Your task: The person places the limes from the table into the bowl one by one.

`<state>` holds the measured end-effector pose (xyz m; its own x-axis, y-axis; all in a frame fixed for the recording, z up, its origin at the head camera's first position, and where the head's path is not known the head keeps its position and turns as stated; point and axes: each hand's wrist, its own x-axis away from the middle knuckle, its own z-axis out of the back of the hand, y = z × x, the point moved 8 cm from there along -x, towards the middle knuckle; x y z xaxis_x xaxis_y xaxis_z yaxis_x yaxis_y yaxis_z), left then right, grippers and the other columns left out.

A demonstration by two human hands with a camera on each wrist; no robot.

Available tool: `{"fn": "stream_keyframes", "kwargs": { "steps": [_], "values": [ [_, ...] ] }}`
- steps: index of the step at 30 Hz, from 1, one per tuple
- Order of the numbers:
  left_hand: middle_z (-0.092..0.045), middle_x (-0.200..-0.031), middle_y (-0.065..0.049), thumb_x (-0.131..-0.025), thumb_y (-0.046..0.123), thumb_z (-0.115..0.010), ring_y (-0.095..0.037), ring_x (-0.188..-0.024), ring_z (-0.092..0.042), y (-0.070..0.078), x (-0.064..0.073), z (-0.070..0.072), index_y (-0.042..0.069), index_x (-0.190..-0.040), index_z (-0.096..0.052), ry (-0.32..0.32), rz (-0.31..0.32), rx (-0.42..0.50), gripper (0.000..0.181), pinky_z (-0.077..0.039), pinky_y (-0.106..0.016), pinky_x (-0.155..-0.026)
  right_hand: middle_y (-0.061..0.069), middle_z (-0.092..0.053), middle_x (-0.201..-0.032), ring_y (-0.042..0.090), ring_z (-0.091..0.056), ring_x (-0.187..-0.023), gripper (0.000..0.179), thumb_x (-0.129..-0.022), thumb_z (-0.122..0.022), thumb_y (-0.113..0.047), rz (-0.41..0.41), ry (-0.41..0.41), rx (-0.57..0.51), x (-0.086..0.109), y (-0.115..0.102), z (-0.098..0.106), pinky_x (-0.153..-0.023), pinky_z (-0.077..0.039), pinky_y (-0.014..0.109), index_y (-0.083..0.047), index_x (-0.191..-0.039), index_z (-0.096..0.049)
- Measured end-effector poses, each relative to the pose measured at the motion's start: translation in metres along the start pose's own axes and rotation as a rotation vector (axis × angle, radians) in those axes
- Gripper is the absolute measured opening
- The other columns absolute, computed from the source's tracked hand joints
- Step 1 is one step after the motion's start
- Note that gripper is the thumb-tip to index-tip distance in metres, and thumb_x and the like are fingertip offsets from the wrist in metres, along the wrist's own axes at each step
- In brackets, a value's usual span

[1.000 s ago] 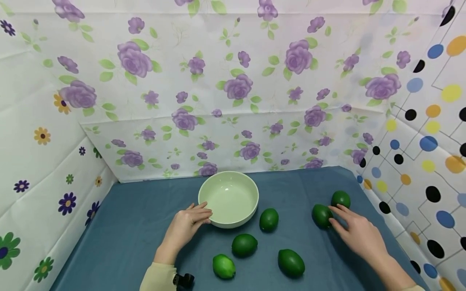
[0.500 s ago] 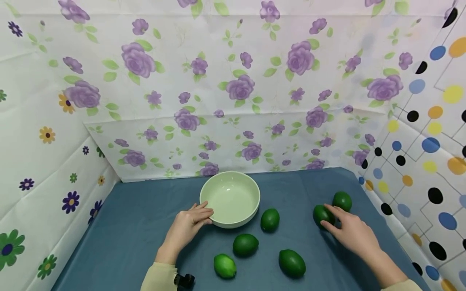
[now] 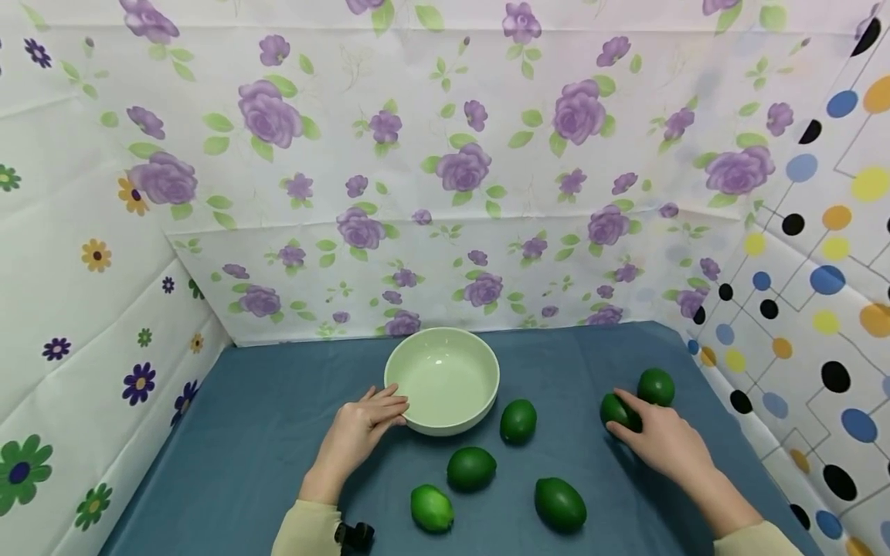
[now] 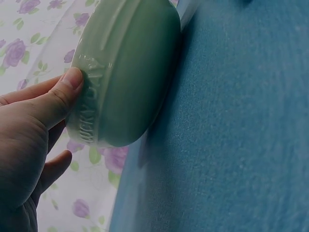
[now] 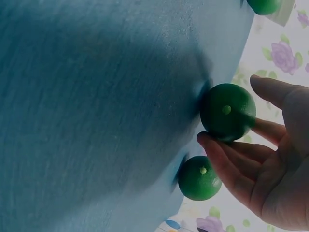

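Note:
A pale green bowl [image 3: 442, 378] stands upright at the back middle of the blue cloth. My left hand [image 3: 356, 431] pinches its near-left rim; in the left wrist view the thumb [image 4: 72, 79] lies on the outer wall, beside raised lettering. On the right, my right hand [image 3: 664, 444] reaches around a dark green lime [image 3: 617, 411]. Seen from the right wrist, fingers lie along that lime [image 5: 228, 112], while the thumb [image 5: 270, 91] stands apart from it. Just behind it sits a second lime [image 3: 656, 386], partly covered by the hand in the head view.
Between the hands, a lime [image 3: 518, 422] sits right of the bowl. Closer to me are another lime [image 3: 471, 469], a lighter one [image 3: 432, 508] and a larger one [image 3: 560, 504]. Patterned sheets [image 3: 445, 170] wall in the back and both sides.
My right hand has moved slightly left and over the nearer right-hand lime, its fingers and thumb now straddling it. The left hand stays at the bowl's rim. The head view has shifted a little.

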<state>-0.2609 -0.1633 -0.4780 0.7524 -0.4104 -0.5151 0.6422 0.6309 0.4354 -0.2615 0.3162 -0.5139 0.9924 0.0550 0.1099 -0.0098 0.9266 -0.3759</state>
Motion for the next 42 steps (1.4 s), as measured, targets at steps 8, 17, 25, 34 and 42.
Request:
{"fn": "stream_keyframes", "kwargs": {
  "steps": [8,17,25,34,42],
  "values": [
    [-0.079,-0.121,0.000,-0.088,0.015,-0.086,-0.022,-0.133,-0.065,0.0012,0.0043,0.0017,0.012,-0.119,-0.085,0.035,0.022,0.011,0.031,-0.047,-0.052,-0.117,0.030,-0.072,-0.116,0.031,-0.069,-0.075,0.077,-0.100,-0.074,-0.051,-0.026,-0.007,-0.004,-0.0030,-0.0038,0.0002,-0.055,-0.053,0.050,-0.010,-0.161,-0.050],
    [-0.080,-0.120,0.001,-0.087,0.014,-0.087,-0.023,-0.132,-0.066,0.0013,0.0059,0.0021,0.012,-0.117,-0.086,0.045,0.016,0.011,0.029,-0.048,-0.052,-0.115,0.032,-0.071,-0.118,0.031,-0.070,-0.077,0.073,-0.100,-0.076,-0.045,-0.022,0.004,-0.022,-0.0031,-0.0035,-0.0013,-0.057,-0.055,0.049,-0.008,-0.159,-0.053],
    [-0.078,-0.123,0.002,-0.091,0.018,-0.084,-0.019,-0.135,-0.063,-0.0012,0.0057,-0.0007,0.014,-0.120,-0.085,0.012,0.046,0.022,0.029,-0.047,-0.051,-0.117,0.027,-0.073,-0.113,0.026,-0.069,-0.073,0.071,-0.098,-0.079,-0.041,-0.019,0.032,-0.049,-0.0011,-0.0031,0.0004,-0.055,-0.055,0.045,-0.007,-0.155,-0.057],
    [-0.078,-0.124,0.003,-0.093,0.020,-0.083,-0.016,-0.137,-0.061,-0.0032,0.0065,-0.0034,0.015,-0.122,-0.084,-0.014,0.073,0.030,0.029,-0.045,-0.046,-0.120,0.027,-0.074,-0.112,0.023,-0.068,-0.070,0.070,-0.098,-0.079,-0.040,-0.013,0.052,-0.061,0.0013,-0.0060,0.0032,-0.054,-0.054,0.043,-0.006,-0.155,-0.057],
    [-0.078,-0.124,0.001,-0.093,0.018,-0.082,-0.018,-0.137,-0.061,-0.0041,0.0027,-0.0030,0.013,-0.123,-0.083,-0.008,0.051,0.048,0.030,-0.047,-0.046,-0.118,0.024,-0.075,-0.109,0.019,-0.064,-0.064,0.071,-0.099,-0.077,-0.040,0.006,0.068,-0.082,-0.0013,-0.0105,0.0079,-0.051,-0.051,0.039,-0.006,-0.156,-0.055]
  ]
}}
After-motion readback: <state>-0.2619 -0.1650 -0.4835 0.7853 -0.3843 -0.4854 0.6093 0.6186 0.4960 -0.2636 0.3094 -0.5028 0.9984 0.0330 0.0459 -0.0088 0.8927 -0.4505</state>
